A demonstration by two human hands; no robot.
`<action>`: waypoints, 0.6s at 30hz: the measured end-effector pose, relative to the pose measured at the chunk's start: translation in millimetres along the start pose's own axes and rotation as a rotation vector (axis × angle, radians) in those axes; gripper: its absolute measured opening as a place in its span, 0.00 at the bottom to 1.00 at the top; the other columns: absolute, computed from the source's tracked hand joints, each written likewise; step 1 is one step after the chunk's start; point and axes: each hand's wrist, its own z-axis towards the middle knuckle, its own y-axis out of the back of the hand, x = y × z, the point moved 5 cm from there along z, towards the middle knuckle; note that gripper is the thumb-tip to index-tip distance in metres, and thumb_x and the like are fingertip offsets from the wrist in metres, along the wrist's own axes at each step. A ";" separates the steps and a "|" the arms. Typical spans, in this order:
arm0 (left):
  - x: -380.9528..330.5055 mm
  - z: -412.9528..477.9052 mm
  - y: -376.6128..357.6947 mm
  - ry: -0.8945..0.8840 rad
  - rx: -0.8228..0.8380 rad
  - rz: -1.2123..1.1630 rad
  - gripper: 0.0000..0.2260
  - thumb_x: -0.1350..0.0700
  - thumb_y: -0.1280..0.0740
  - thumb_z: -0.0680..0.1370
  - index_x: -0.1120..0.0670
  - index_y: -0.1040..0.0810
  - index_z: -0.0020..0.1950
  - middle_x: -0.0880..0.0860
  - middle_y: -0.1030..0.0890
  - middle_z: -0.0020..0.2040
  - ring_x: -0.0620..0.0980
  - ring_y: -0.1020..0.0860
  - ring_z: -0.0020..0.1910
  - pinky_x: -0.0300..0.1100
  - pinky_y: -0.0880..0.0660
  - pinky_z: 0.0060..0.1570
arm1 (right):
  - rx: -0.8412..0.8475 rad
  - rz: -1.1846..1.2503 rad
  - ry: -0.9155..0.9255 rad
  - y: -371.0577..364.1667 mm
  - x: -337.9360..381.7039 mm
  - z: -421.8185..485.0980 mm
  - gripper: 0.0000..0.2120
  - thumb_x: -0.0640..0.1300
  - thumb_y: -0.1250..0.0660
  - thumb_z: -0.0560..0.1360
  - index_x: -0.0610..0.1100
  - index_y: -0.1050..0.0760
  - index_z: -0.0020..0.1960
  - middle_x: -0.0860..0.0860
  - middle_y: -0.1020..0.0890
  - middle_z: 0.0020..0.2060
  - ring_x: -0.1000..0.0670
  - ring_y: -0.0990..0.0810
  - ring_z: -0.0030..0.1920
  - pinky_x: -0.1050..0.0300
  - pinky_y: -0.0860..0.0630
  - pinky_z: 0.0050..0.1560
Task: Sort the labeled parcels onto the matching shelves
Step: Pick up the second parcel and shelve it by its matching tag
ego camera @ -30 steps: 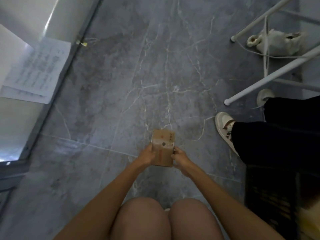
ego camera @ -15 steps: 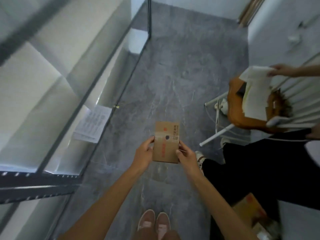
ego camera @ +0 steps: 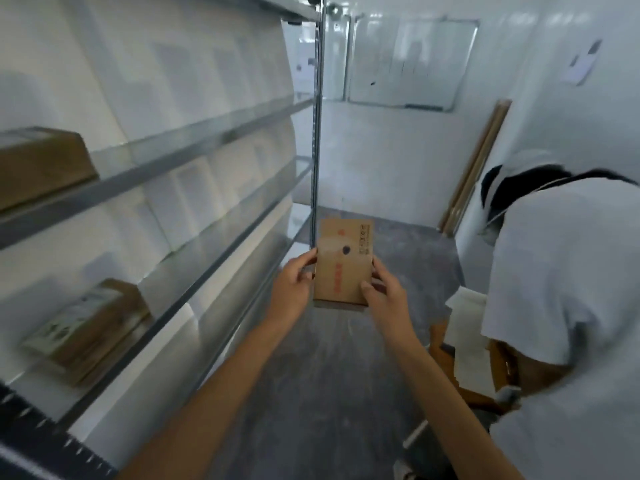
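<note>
small cardboard parcel upright between both hands, left hand fingers gripping its left edge, right hand fingers clasping its right edge (red print facing up), metal shelves just left

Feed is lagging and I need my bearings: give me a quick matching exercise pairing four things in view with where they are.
Things:
1. small cardboard parcel
2. labelled box
3. plain brown box
4. whiteboard

Places:
A. on the far wall
B. on the higher shelf, left edge of view
C. held between left hand and right hand
D. on the lower shelf, at left

Pairs: 1-C, 2-D, 3-B, 4-A
</note>
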 end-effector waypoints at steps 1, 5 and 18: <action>-14.1 -2.2 6.7 -0.044 -0.017 0.002 0.20 0.68 0.42 0.78 0.55 0.29 0.69 0.52 0.25 0.65 0.46 0.27 0.61 0.29 0.32 0.56 | -0.021 -0.005 0.031 2.1 13.4 -2.4 0.25 0.37 0.40 0.78 0.48 0.38 0.74 0.45 0.29 0.63 0.52 0.25 0.58 0.72 0.23 0.42; -57.1 -17.0 27.1 -0.147 -0.113 -0.120 0.18 0.66 0.41 0.79 0.54 0.27 0.67 0.50 0.24 0.63 0.44 0.25 0.56 0.25 0.28 0.50 | -0.044 0.078 0.122 4.5 52.2 -20.0 0.26 0.42 0.39 0.79 0.52 0.40 0.74 0.49 0.31 0.64 0.52 0.27 0.63 0.67 0.21 0.48; -76.2 -50.5 73.0 0.077 -0.010 -0.409 0.30 0.43 0.40 0.75 0.50 0.43 0.75 0.51 0.26 0.65 0.43 0.25 0.57 0.45 0.31 0.65 | 0.053 0.215 0.293 -10.8 127.1 -62.0 0.23 0.39 0.41 0.80 0.53 0.40 0.72 0.47 0.29 0.67 0.50 0.26 0.64 0.61 0.23 0.58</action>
